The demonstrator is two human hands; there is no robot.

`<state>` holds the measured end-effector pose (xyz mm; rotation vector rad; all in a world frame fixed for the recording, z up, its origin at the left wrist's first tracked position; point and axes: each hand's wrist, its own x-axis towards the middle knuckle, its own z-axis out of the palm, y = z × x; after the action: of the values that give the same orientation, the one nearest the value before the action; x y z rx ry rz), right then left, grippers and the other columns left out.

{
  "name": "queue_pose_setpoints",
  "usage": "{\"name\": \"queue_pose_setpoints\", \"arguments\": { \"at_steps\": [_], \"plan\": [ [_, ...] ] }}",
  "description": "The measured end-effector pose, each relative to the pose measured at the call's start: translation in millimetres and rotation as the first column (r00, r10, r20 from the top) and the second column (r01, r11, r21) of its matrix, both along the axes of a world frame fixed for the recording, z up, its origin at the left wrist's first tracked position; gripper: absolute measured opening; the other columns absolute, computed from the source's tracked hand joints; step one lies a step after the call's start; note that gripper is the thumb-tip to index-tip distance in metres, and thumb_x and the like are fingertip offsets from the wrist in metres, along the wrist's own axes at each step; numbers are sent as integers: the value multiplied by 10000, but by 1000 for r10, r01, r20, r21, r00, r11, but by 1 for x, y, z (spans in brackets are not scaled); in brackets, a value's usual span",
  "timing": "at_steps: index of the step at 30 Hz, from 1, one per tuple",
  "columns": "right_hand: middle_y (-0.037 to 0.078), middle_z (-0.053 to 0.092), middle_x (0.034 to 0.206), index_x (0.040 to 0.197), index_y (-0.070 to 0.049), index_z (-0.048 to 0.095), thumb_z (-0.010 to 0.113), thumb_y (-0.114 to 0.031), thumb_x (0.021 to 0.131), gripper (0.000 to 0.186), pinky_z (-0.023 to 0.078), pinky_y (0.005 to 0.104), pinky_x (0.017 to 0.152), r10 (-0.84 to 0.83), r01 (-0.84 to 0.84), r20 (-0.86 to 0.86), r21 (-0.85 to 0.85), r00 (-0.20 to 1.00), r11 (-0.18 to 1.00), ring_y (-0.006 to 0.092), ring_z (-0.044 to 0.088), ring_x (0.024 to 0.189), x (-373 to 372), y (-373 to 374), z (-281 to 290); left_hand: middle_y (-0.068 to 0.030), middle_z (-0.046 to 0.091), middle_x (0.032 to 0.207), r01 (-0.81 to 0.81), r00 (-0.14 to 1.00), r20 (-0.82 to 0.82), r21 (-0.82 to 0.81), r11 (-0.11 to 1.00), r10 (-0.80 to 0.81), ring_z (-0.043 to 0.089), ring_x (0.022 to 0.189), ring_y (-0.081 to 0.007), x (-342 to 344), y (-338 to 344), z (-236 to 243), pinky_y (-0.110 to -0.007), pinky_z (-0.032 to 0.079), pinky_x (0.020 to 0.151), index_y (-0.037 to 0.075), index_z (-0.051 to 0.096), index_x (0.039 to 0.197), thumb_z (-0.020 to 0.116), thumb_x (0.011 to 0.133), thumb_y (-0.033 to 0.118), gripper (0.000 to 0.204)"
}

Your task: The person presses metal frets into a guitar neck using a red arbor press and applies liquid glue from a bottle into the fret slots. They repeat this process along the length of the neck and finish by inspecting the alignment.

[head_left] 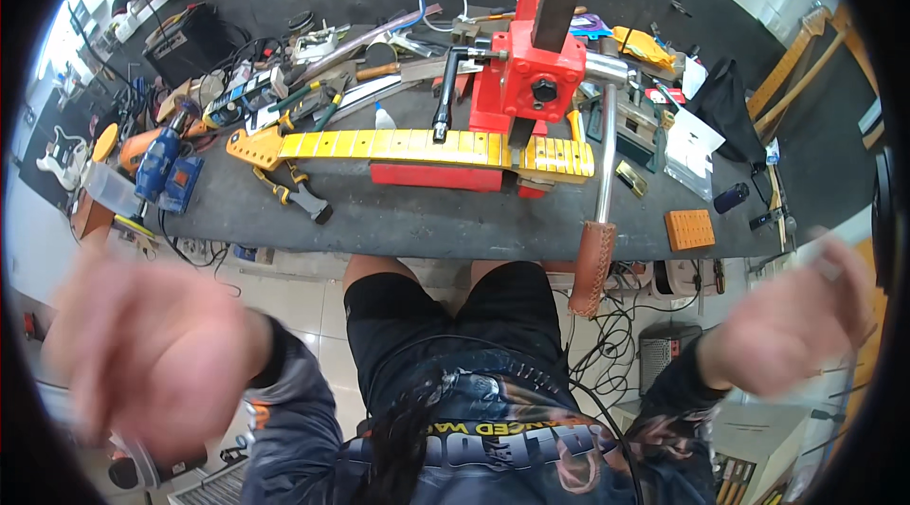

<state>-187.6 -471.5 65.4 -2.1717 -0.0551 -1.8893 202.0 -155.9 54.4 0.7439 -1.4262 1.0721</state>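
By workbench (332, 228), left fingers (83, 344), right fingers (846, 285), blurred, loosely spread

Blurred hands (156, 353) well apart; guitar neck (379, 145) under red press (567, 69), dark bench (370, 221).

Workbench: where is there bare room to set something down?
The front strip of the workbench is bare: red block under the guitar neck behind, yellow-handled pliers left, leather-wrapped handle right. A smaller patch lies between that handle and the wooden block. Crowded: behind the neck, with heaped tools, and around the blue drill.
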Motion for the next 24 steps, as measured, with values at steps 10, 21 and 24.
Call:
{"name": "queue_pose_setpoints", "arguments": {
  "at_steps": [10,21,24],
  "plan": [
    [108,654,1298,1685,-65,313,674,-103,1117,674,507,231,560,319,140,-202,969,926,205,99,670,778,84,42,-106,-204,609,1604,17,998,-59,626,779,26,599,1463,-450,14,-220,-86,-537,508,1194,76,638,1528,853,932,226,650],
    [-31,588,773,1309,-45,616,766,-113,1070,290,428,248,499,107,390,-415,900,904,197,49,544,562,103,43,-109,-212,804,1138,35,996,52,485,874,-69,777,1043,-433,22,-253,-47,-489,622,903,-14,713,1097,675,1055,277,296],
    [-31,589,788,1311,-56,611,757,-99,1072,283,426,241,503,106,385,-407,905,907,181,48,537,567,105,43,-111,-135,764,930,268,938,-338,572,775,-74,730,821,-269,16,-263,-24,-384,564,729,7,711,973,621,1099,304,335]
  ]
}}
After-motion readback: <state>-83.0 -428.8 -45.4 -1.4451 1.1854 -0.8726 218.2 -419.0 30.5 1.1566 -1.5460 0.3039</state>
